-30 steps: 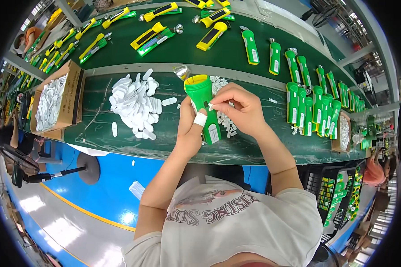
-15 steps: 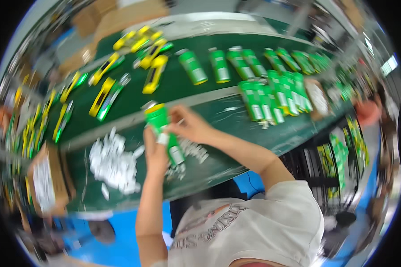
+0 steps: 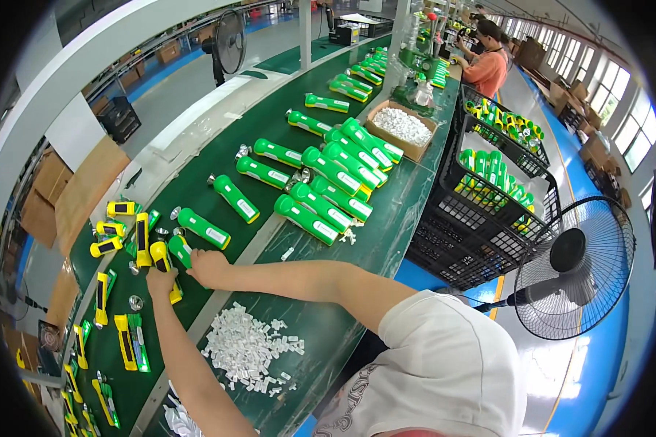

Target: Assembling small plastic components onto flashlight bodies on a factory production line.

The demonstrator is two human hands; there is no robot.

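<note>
My left hand point(image 3: 162, 281) is closed around a yellow flashlight part point(image 3: 159, 255) with a dark panel on the green belt. Right beside it, my right hand point(image 3: 210, 269) grips a green flashlight body point(image 3: 180, 250), its fingers partly hidden behind the back of the hand. Another green flashlight point(image 3: 203, 228), with a white label and a yellow end, lies just beyond. A yellow-and-green set point(image 3: 126, 342) lies on the belt left of my left forearm. White small plastic pieces point(image 3: 244, 346) are heaped on the bench below my right arm.
Several green flashlights point(image 3: 335, 171) lie grouped on the bench ahead. Past them stands a cardboard box point(image 3: 424, 149) of white pieces. Black crates point(image 3: 481, 211) and a standing fan point(image 3: 567, 251) are at the right. A person in orange point(image 3: 486, 71) works farther along.
The view has swung toward the right along the line. Both hands have moved from a green flashlight held over the bench to parts on the belt.
</note>
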